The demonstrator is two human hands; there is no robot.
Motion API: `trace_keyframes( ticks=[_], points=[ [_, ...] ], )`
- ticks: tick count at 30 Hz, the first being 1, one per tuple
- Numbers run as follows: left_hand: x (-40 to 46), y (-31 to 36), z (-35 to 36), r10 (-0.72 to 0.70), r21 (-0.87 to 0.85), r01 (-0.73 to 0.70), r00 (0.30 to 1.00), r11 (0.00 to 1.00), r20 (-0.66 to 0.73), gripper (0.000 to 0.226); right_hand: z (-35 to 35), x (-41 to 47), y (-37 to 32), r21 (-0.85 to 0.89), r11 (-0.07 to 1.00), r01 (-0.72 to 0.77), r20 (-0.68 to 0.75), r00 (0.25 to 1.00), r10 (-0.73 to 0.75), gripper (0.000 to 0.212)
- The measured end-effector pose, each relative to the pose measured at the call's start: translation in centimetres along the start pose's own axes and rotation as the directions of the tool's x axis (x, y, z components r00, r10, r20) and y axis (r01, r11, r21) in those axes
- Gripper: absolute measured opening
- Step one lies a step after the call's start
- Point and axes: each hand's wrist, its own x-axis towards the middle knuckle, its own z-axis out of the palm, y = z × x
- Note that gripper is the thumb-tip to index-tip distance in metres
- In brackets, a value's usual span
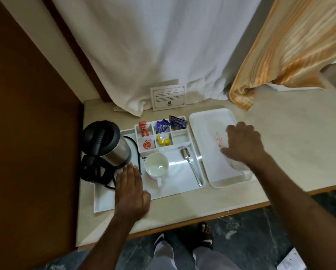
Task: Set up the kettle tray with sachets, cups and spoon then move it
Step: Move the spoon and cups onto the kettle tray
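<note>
While the kettle tray (182,184) sits on the surface (280,152), left hand (131,193) lies flat beside the kettle (106,145), right hand (243,144) spread empty over a second tray (206,121).

The kettle tray (104,201) lies on the counter (280,152), with the kettle (106,141) at its left end. Right of the kettle sit the compartments — sachets (163,129) inside — at the tray's back. In front of them stands a cup (156,165), and right of it lies the spoon (190,164). A second tray (204,121) lies just beside, on the right. A card (169,99) stands behind.
</note>
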Motion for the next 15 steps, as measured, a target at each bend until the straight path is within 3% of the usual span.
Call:
trace_keyframes(
  ticks=[3, 5, 11, 15],
  points=[
    [0.2, 0.1, 0.1, -0.005, 0.003, 0.005, 1.0, 1.0, 0.004, 0.08, 0.4, 0.9, 3.0, 0.019, 0.985, -0.17, 0.331, 0.931, 0.154, 0.087],
    [0.2, 0.1, 0.0, -0.005, 0.014, 0.005, 1.0, 1.0, 0.006, 0.079, 1.1, 0.9, 3.6, 0.058, 0.977, -0.204, 0.438, 0.885, 0.158, 0.091],
    [0.3, 0.7, -0.3, -0.008, 0.041, 0.008, 1.0, 0.999, 0.005, 0.077, 2.1, 0.2, 2.2, 0.107, 0.988, -0.113, 0.388, 0.92, 0.063, 0.069],
    [0.1, 1.0, -0.6, -0.015, 0.056, 0.015, 1.0, 0.998, 0.004, 0.076, 0.6, -0.4, -1.1, 0.246, 0.969, -0.005, 0.29, 0.955, -0.069, 0.072]
  ],
)
